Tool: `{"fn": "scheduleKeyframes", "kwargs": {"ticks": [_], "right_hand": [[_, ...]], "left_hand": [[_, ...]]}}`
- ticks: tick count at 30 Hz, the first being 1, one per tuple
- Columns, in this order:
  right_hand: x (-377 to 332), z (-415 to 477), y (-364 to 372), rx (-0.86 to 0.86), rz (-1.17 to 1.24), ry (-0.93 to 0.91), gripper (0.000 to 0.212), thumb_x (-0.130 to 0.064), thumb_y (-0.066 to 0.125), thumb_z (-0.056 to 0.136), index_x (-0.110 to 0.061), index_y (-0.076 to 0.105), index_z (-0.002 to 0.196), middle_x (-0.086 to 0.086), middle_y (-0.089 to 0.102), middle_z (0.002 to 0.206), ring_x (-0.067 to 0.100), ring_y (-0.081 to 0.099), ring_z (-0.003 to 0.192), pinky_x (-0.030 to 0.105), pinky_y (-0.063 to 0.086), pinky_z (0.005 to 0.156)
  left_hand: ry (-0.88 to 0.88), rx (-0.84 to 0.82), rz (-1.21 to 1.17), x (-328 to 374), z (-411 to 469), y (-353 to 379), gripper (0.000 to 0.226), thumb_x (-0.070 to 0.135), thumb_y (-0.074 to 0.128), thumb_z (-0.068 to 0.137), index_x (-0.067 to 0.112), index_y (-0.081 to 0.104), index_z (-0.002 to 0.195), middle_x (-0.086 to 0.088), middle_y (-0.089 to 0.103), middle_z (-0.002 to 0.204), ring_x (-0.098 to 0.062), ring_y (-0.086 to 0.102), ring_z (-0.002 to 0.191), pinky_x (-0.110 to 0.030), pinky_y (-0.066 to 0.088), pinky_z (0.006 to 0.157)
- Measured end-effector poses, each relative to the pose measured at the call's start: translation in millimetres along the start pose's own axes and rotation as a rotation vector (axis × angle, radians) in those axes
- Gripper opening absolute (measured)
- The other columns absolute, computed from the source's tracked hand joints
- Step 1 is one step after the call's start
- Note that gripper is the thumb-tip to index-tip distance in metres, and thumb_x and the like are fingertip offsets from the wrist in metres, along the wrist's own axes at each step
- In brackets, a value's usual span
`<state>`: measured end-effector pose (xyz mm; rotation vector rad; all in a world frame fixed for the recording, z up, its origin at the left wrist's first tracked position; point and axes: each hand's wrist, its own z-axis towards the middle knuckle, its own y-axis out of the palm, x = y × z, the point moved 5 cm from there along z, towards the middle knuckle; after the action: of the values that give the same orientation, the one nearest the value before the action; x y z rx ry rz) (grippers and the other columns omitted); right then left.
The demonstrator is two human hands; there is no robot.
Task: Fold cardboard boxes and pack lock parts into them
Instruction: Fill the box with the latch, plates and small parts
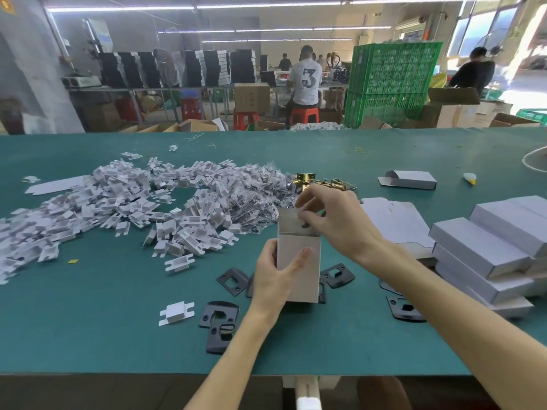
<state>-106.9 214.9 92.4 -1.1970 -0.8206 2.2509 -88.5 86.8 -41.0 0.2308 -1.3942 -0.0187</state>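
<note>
A small white cardboard box [302, 270] stands upright on the green table [118, 335], its top end open with the flap raised. My left hand [273, 279] grips the box around its lower left side, thumb across the front. At the open top my right hand [328, 214] pinches a small dark part [305, 224] at the box mouth. Black lock plates [220, 322] lie flat around the box base, another plate [337, 275] to its right. Brass lock parts [322, 182] lie just beyond my right hand.
A big heap of white folded inserts and bagged parts [142, 202] covers the left middle of the table. Closed white boxes [491, 253] are stacked at the right, flat box blanks [393, 220] beside them. One folded box [410, 179] lies farther back. People work in the background.
</note>
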Motion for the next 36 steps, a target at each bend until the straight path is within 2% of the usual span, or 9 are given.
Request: {"fn": "scheduleKeyframes", "kwargs": {"ticks": [9, 13, 17, 20, 22, 26, 30, 33, 36], "right_hand": [[11, -3, 5, -0.024, -0.231, -0.059, 0.003, -0.011, 0.075, 0.090, -0.011, 0.074, 0.087, -0.001, 0.066, 0.093, 0.018, 0.063, 0.085, 0.040, 0.054, 0.082], [10, -2, 7, -0.042, -0.386, -0.116, 0.006, -0.019, 0.075, 0.091, -0.015, 0.079, 0.093, -0.001, 0.069, 0.099, 0.017, 0.051, 0.101, 0.036, 0.047, 0.089], [7, -1, 14, -0.167, -0.573, -0.153, 0.016, -0.027, 0.063, 0.100, -0.021, 0.077, 0.104, -0.006, 0.068, 0.106, 0.017, 0.046, 0.103, 0.030, 0.034, 0.088], [9, -2, 18, -0.238, -0.674, -0.155, 0.018, -0.017, 0.056, 0.102, -0.023, 0.073, 0.106, -0.008, 0.067, 0.105, 0.017, 0.042, 0.102, 0.031, 0.020, 0.082], [12, -3, 19, -0.272, -0.702, -0.126, 0.024, -0.007, 0.054, 0.099, -0.024, 0.071, 0.105, -0.007, 0.066, 0.101, 0.017, 0.039, 0.104, 0.034, 0.017, 0.085], [20, 0, 11, -0.382, -0.647, -0.015, 0.032, -0.003, 0.046, 0.100, -0.026, 0.069, 0.102, -0.001, 0.066, 0.101, 0.025, 0.045, 0.111, 0.043, 0.023, 0.101], [15, 2, 0, -0.385, -0.406, 0.035, 0.022, -0.022, 0.051, 0.105, -0.028, 0.072, 0.106, -0.011, 0.075, 0.102, 0.019, 0.062, 0.105, 0.043, 0.036, 0.103], [12, -9, 9, -0.408, -0.261, 0.031, 0.021, -0.024, 0.057, 0.103, -0.016, 0.076, 0.108, -0.001, 0.075, 0.102, 0.019, 0.066, 0.098, 0.037, 0.050, 0.092], [16, -14, 18, -0.417, -0.288, 0.026, 0.024, -0.022, 0.053, 0.105, -0.011, 0.074, 0.101, 0.000, 0.069, 0.086, 0.015, 0.058, 0.076, 0.030, 0.041, 0.071]], "left_hand": [[0.000, -0.002, -0.011, 0, 0, 0, 0.041, 0.041, 0.086, 0.083, 0.019, 0.065, 0.111, 0.001, 0.076, 0.101, -0.016, 0.075, 0.088, -0.028, 0.059, 0.067], [-0.001, -0.015, -0.024, 1, 0, 1, 0.043, 0.042, 0.085, 0.082, 0.019, 0.064, 0.112, 0.001, 0.076, 0.101, -0.016, 0.075, 0.087, -0.028, 0.059, 0.067], [-0.002, -0.020, -0.015, 0, -1, 1, 0.043, 0.044, 0.085, 0.081, 0.020, 0.064, 0.111, 0.001, 0.075, 0.100, -0.015, 0.075, 0.086, -0.027, 0.058, 0.066], [-0.006, -0.017, -0.004, 0, -1, 1, 0.041, 0.042, 0.085, 0.083, 0.019, 0.064, 0.110, 0.002, 0.075, 0.098, -0.015, 0.074, 0.085, -0.028, 0.059, 0.066], [-0.007, -0.021, 0.002, 0, -1, 2, 0.042, 0.043, 0.085, 0.082, 0.019, 0.064, 0.110, 0.002, 0.075, 0.098, -0.015, 0.074, 0.085, -0.029, 0.059, 0.066], [-0.006, -0.027, 0.016, 0, -2, 2, 0.042, 0.042, 0.084, 0.083, 0.018, 0.064, 0.110, 0.002, 0.075, 0.099, -0.016, 0.074, 0.086, -0.030, 0.060, 0.067], [-0.015, -0.012, 0.024, 1, -2, 3, 0.045, 0.046, 0.082, 0.081, 0.019, 0.063, 0.111, 0.001, 0.075, 0.101, -0.014, 0.074, 0.087, -0.028, 0.059, 0.068], [-0.027, 0.000, 0.034, 1, -1, 2, 0.044, 0.049, 0.080, 0.081, 0.020, 0.064, 0.111, 0.004, 0.074, 0.099, -0.011, 0.073, 0.087, -0.025, 0.057, 0.068], [-0.030, 0.008, 0.047, 1, -2, 3, 0.043, 0.049, 0.080, 0.082, 0.019, 0.064, 0.108, 0.006, 0.073, 0.095, -0.007, 0.072, 0.083, -0.022, 0.056, 0.066]]}}
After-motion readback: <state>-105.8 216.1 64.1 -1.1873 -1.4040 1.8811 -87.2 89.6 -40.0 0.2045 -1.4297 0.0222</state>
